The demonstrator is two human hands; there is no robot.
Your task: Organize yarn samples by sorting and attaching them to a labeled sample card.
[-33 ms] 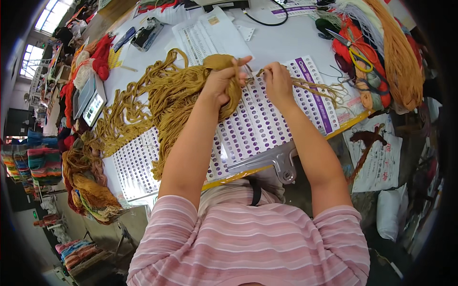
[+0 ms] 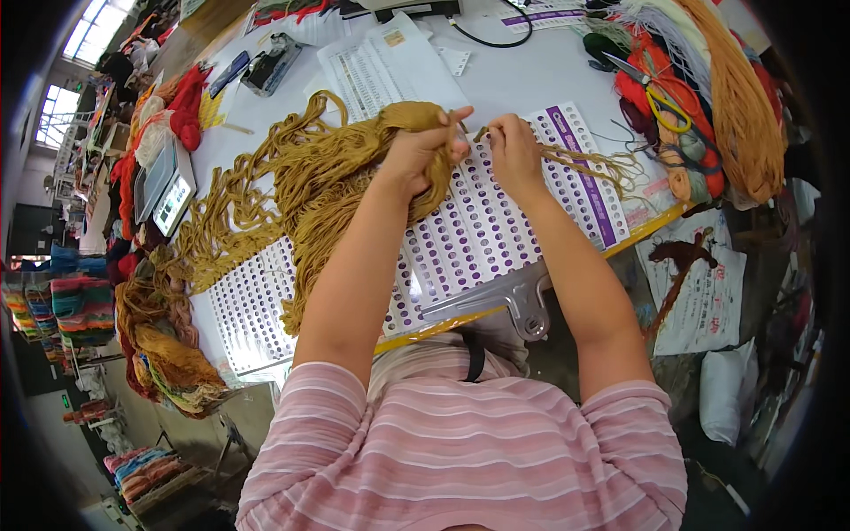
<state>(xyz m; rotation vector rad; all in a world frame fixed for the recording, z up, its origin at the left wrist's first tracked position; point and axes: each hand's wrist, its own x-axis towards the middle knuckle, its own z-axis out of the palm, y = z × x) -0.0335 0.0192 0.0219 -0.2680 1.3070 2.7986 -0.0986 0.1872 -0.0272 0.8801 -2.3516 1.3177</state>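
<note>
**Handling of a mustard-brown, loosely looped yarn skein (image 2: 332, 177)**

The left hand (image 2: 418, 155), half curled with index finger extended, holds the skein's right end; the rest spreads leftward. The right hand (image 2: 513, 150) pinches thin mustard-brown strands (image 2: 589, 165), trailing to its right. Beneath both lies a white sheet with purple circles (image 2: 474, 239).
</note>
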